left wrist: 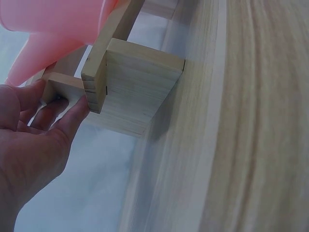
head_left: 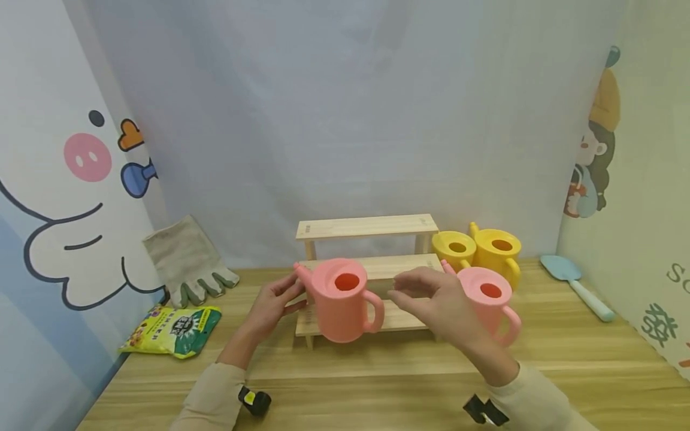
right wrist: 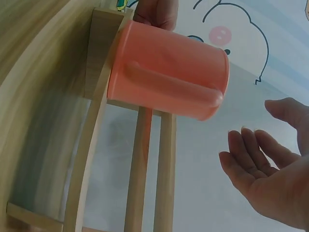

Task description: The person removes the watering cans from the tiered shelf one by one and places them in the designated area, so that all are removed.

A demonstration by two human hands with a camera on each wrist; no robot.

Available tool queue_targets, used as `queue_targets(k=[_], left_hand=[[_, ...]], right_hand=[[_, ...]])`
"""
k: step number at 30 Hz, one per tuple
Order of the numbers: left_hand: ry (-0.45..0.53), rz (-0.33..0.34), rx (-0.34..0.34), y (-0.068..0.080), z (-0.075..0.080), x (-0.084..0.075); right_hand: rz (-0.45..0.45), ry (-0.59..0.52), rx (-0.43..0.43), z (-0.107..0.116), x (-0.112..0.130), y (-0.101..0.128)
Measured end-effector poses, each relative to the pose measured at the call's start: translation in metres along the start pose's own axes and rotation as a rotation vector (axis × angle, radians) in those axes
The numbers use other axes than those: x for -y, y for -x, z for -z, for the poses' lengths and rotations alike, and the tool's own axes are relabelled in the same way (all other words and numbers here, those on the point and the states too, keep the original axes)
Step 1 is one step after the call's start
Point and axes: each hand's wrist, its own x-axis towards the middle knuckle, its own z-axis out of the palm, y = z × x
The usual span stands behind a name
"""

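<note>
A pink watering can (head_left: pixel 341 305) stands on the bottom step of a small wooden tiered shelf (head_left: pixel 366 227), spout to the left and handle to the right. My left hand (head_left: pixel 274 302) is at the shelf's left end, below the spout. In the left wrist view, the thumb and bent fingers (left wrist: pixel 72 116) of that hand grip the end pieces of the shelf. To the right of the can's handle, my right hand (head_left: pixel 431 299) hovers with fingers relaxed and nothing in it. The right wrist view shows it apart from the can (right wrist: pixel 169 72).
A second pink watering can (head_left: pixel 487 293) stands right of the shelf, partly behind my right hand. Behind it are two yellow watering cans (head_left: pixel 493 239). A blue shovel (head_left: pixel 577 284) lies far right. At left are a gardening glove (head_left: pixel 185 257) and a green-yellow packet (head_left: pixel 172 329).
</note>
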Motion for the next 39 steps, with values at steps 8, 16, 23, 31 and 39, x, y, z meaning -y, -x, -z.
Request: queue_targets(k=[8,16,23,31,39], left_hand=[[-0.005,-0.014,-0.006,-0.001,0.0,0.001],[0.0,-0.004,-0.019,-0.002,0.0,0.002],[-0.007,0.005,-0.015,-0.001,0.0,0.002],[-0.004,0.003,-0.015,-0.001,0.0,0.002],[-0.006,-0.02,0.008,-0.002,0.002,0.004]], right_hand=[[0.042,0.012,0.005,-0.027,0.005,-0.004],[0.101,-0.046,-0.03,-0.039,0.021,-0.004],[0.026,-0.093,-0.084,-0.053,0.012,-0.004],[-0.03,-0.117,-0.151,-0.065,-0.022,-0.005],[-0.077,-0.13,-0.179,-0.061,-0.015,-0.005]])
